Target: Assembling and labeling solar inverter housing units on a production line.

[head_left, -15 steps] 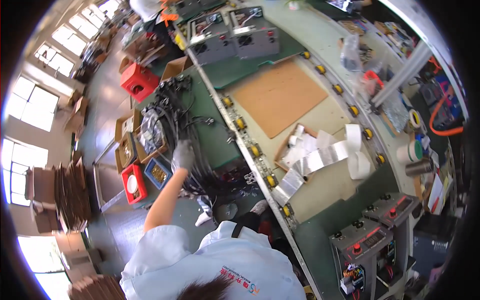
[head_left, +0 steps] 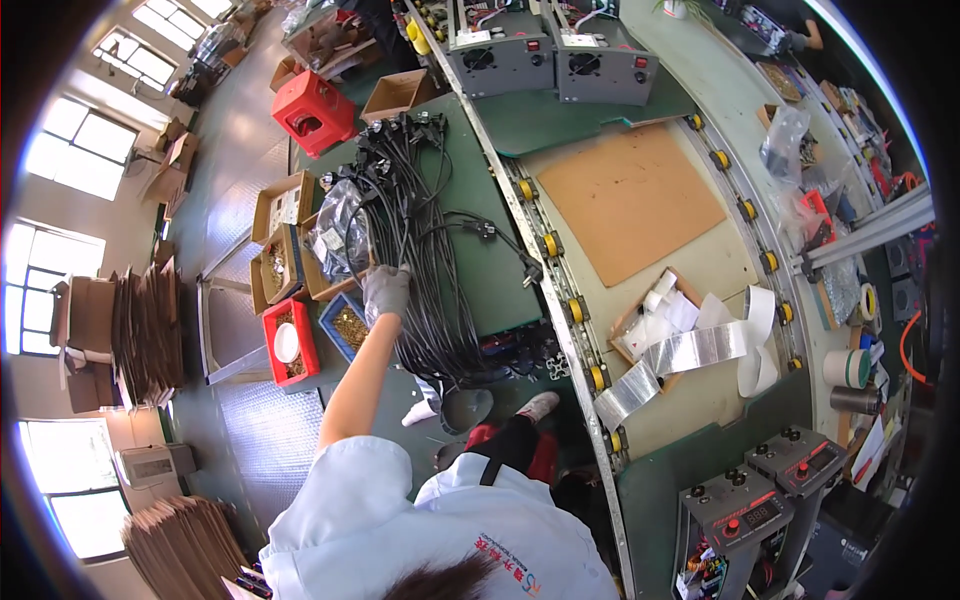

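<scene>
My left hand (head_left: 386, 293), in a grey glove, is closed at the left edge of a thick bundle of black power cords (head_left: 425, 300). Its fingers curl round cord there; how many strands they hold is hidden. Plugs lie heaped at the bundle's far end (head_left: 405, 140), and a few strands (head_left: 480, 228) trail right to the bench rail. Beside the hand are a blue tray of small brass-coloured parts (head_left: 345, 328) and a cardboard box with a clear plastic bag (head_left: 338, 235) in it. My right hand does not show.
Left of the cords stand a red tray (head_left: 290, 342) and a red stool (head_left: 313, 110). On the right, a roller conveyor (head_left: 575, 310) carries a brown board (head_left: 635, 205), a box of white pieces (head_left: 655, 315), silver label strip (head_left: 700, 348) and grey machines (head_left: 605, 75). A co-worker's hand (head_left: 808, 38) shows far right.
The whole view has shifted, so the bench and cords sit further right and higher. My left hand stays at the cord bundle, less blurred now.
</scene>
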### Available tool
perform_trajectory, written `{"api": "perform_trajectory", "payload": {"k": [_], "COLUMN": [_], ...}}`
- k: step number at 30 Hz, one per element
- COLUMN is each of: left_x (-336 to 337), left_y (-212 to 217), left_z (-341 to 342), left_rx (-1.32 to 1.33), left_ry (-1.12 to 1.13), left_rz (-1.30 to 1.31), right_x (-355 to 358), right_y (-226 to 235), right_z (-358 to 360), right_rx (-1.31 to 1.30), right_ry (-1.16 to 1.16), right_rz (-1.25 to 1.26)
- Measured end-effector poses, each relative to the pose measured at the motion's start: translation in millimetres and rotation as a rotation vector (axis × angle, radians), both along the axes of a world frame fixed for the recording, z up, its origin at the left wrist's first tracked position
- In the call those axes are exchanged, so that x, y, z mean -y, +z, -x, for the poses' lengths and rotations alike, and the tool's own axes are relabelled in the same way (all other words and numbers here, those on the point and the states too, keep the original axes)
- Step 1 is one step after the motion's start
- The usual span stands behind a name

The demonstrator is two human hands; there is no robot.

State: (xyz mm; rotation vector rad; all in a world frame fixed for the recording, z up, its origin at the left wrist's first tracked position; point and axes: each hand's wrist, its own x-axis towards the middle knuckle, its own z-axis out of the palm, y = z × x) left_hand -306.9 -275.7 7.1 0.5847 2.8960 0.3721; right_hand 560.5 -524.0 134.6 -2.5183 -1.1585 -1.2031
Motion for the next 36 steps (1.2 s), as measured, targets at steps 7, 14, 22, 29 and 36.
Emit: {"api": "perform_trajectory", "payload": {"k": [7,14,22,29,36], "left_x": [29,1,-29,-142,-231], "left_y": [-50,-27,248,326,303], "left_z": [62,28,-215,-269,-339], "left_rx": [-0.112,0.039,1.326,2.545,2.737], "left_ry": [0.338,0.07,-0.159,-0.502,-0.539], "left_rz": [0.064,-0.528,-1.49,-1.203,-1.172], "right_x": [-135,-183,-282,-239,-91], "right_y": [82,11,8,16,107], "right_z": [189,302,497,402,233], "right_rx": [-0.154,-0.72,-1.566,-2.342,-1.148], "right_ry": [0.658,0.87,1.877,1.009,0.372], "right_rz": [-0.054,-0.168,0.458,0.486,-0.466]}}
